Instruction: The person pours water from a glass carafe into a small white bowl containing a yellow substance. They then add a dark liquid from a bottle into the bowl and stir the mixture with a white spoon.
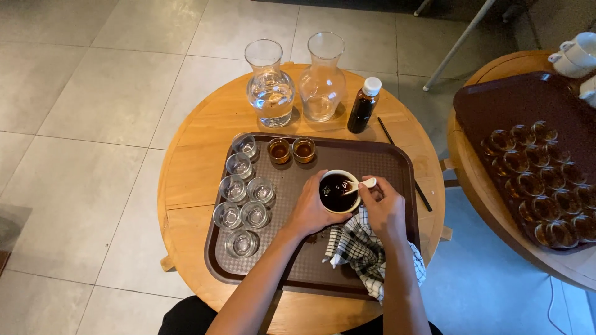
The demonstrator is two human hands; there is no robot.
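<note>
Dim warm light; soft shadows; sharp focus; edges bowed

Café: round tables (186,161), trays (397,162) of glasses (234,188).

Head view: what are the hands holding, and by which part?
Left hand grips the white cup of dark liquid by its side wall. Right hand pinches the white spoon by its handle.

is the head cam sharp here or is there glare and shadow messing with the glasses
Head view: mostly sharp, with no motion blur on the left hand or right hand. Soft overhead light puts small bright glints on the two carafes and the empty glasses, but nothing is washed out. Shadows are faint on the round table. The top right corner is dim, and straight lines bow slightly toward the edges.
</note>
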